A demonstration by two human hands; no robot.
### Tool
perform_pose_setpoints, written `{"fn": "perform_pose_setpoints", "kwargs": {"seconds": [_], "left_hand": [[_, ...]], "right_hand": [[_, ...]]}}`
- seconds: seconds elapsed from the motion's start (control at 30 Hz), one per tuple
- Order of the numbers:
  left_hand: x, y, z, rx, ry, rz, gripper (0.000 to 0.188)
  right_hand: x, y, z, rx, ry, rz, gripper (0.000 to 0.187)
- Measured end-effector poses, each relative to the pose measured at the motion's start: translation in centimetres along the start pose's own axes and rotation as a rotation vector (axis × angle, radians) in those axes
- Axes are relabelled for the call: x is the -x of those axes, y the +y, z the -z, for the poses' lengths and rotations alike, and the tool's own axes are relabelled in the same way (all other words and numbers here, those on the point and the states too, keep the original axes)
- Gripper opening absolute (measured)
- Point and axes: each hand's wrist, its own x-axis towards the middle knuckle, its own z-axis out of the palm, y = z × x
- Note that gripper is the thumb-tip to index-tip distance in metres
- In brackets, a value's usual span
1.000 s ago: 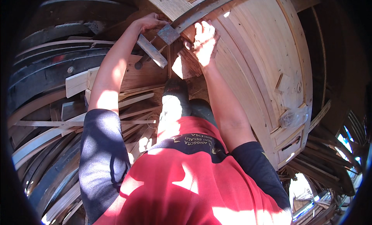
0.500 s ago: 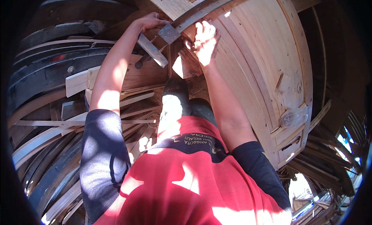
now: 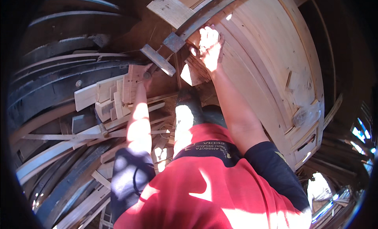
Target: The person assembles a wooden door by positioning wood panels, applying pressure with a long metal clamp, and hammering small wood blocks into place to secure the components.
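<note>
A long steel bar clamp [image 3: 210,11] lies across a pale panelled wooden door [image 3: 256,51]. Its square metal block [image 3: 173,42] and flat jaw plate [image 3: 158,60] stand off the door's near left end. My left hand [image 3: 145,80] is in shadow at the end of the clamp's screw, its fingers closed around the screw end and partly hidden. Beside the bar, my right hand [image 3: 210,47] rests at the door's edge, fingers curled and thumb bent around a reddish-brown wood piece mostly hidden by the hand. Just below it is a rough-cut wood block [image 3: 191,73].
Stacked timber strips [image 3: 51,148] and dark curved-looking planks fill the left side. Short pale offcuts [image 3: 104,99] lie near my left forearm. A pale board [image 3: 170,9] sits at the door's far end. Crumpled clear plastic [image 3: 306,115] lies on the door, right.
My left hand has moved back toward me, from beside the clamp's block to the screw's end. My right hand keeps its place at the door edge. The view has shifted slightly.
</note>
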Motion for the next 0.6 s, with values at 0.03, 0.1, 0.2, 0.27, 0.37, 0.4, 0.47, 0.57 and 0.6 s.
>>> {"fn": "perform_pose_setpoints", "kwargs": {"seconds": [0.03, 0.1, 0.2, 0.27, 0.37, 0.4, 0.47, 0.57, 0.6], "left_hand": [[3.5, -2.6, -0.7, -0.031, 0.082, 0.149, 0.037], [3.8, 0.9, -3.3, -0.044, 0.026, 0.228, 0.037], [5.1, 4.1, -3.3, 0.011, -0.045, 0.251, 0.037], [6.7, 4.7, -2.1, 0.090, -0.071, 0.281, 0.037], [7.6, 7.0, -1.4, 0.198, -0.158, 0.314, 0.036], [7.7, 7.8, -1.2, 0.231, -0.191, 0.324, 0.036], [7.8, 9.6, -1.0, 0.309, -0.242, 0.340, 0.036], [7.8, 11.1, -0.4, 0.437, -0.271, 0.363, 0.036], [7.6, 11.5, -0.3, 0.483, -0.269, 0.366, 0.036]], "right_hand": [[-0.2, -0.7, 0.3, -0.015, 0.008, 0.013, 0.075], [0.0, 1.2, 0.1, 0.055, -0.066, -0.048, 0.076], [0.4, 1.6, 0.3, 0.073, -0.036, -0.050, 0.081], [0.2, 0.6, 0.3, 0.072, 0.010, -0.002, 0.082], [0.2, 0.4, 0.5, 0.067, -0.006, -0.007, 0.081], [0.2, 0.4, 0.8, 0.079, -0.038, -0.018, 0.081], [0.1, 0.7, 0.9, 0.092, -0.068, -0.036, 0.081], [0.0, 0.8, 0.2, 0.031, -0.030, -0.047, 0.081], [0.0, 0.7, 0.3, 0.027, -0.046, -0.052, 0.082]]}}
